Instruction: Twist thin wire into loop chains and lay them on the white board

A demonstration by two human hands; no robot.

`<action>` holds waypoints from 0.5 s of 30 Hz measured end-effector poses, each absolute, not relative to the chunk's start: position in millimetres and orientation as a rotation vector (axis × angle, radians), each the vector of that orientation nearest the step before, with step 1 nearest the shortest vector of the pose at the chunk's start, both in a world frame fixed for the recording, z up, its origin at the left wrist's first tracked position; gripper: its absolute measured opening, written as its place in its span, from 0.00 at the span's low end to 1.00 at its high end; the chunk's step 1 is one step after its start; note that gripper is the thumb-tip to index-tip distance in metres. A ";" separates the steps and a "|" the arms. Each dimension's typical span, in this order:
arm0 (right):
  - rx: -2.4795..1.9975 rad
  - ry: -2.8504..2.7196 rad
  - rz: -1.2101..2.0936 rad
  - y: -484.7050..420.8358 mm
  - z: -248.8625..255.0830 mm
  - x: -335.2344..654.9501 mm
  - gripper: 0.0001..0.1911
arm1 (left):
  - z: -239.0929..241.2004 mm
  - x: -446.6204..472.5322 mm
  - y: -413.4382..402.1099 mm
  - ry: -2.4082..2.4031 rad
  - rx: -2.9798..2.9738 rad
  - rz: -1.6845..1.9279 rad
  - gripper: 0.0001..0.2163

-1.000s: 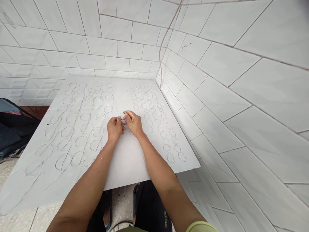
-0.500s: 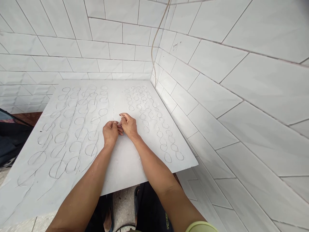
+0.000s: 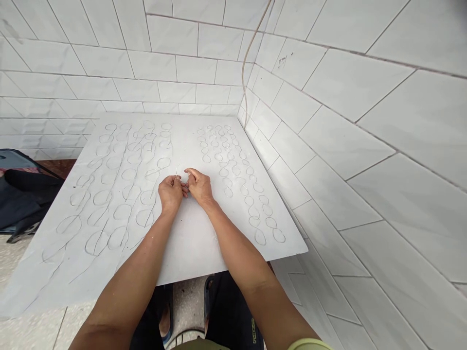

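Observation:
My left hand (image 3: 170,193) is closed in a pinch on a thin wire (image 3: 177,171), whose pale end sticks up past the fingertips. Close beside it, my right hand (image 3: 200,186) has thumb and forefinger pinched together. The fingers of both hands nearly meet over the white board (image 3: 182,253). What lies between the right fingertips is too fine to make out clearly. Rows of large wire loops with long tails (image 3: 108,241) lie to the left of my hands. Smaller figure-eight wire pieces (image 3: 259,230) lie in rows to the right.
White tiled walls (image 3: 339,194) meet in a corner behind the board and run along its right side. A cable (image 3: 243,73) hangs down that corner. Dark cloth or a bag (image 3: 29,199) rests at the far left. My feet are on the speckled floor (image 3: 188,301) below the front edge.
The view has shifted a little, so the board and loops sit farther right. Both hands stay together in a pinch, and less of the wire's end shows above the left fingers.

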State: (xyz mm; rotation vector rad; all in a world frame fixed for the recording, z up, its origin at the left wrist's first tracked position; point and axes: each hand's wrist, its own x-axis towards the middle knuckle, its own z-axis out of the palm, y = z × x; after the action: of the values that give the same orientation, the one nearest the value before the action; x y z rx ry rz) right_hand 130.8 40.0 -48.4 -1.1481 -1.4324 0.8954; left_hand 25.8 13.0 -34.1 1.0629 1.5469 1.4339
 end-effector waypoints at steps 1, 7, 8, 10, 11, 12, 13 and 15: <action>-1.151 -1.444 0.912 39.6 -47.9 131.0 0.14 | -33.9 25.2 13.5 1.555 1.062 1.435 0.07; -1.134 -1.450 0.976 38.6 -46.0 132.3 0.13 | -32.8 20.4 17.5 1.551 1.040 1.433 0.08; -1.133 -1.450 0.993 38.7 -45.9 132.4 0.13 | -32.7 19.8 18.1 1.546 1.033 1.440 0.08; -1.135 -1.442 1.029 39.2 -45.6 132.6 0.13 | -32.6 18.9 19.5 1.541 1.028 1.453 0.09; -1.137 -1.435 1.046 39.5 -45.4 132.7 0.13 | -32.7 18.7 20.0 1.538 1.031 1.455 0.09; -1.140 -1.427 1.061 39.8 -45.1 132.9 0.13 | -32.8 18.5 20.4 1.536 1.036 1.453 0.09; -1.143 -1.419 1.070 40.0 -44.7 133.0 0.13 | -33.0 18.6 20.6 1.533 1.042 1.451 0.09; -1.152 -1.403 1.064 40.6 -43.9 133.4 0.13 | -33.4 19.6 19.8 1.528 1.050 1.452 0.09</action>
State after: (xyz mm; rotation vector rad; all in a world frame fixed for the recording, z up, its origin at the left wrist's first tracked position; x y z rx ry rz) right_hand 133.4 40.6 -43.9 -1.1525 -1.4033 1.0639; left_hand 19.6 19.8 -33.4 1.0500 1.5283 1.4522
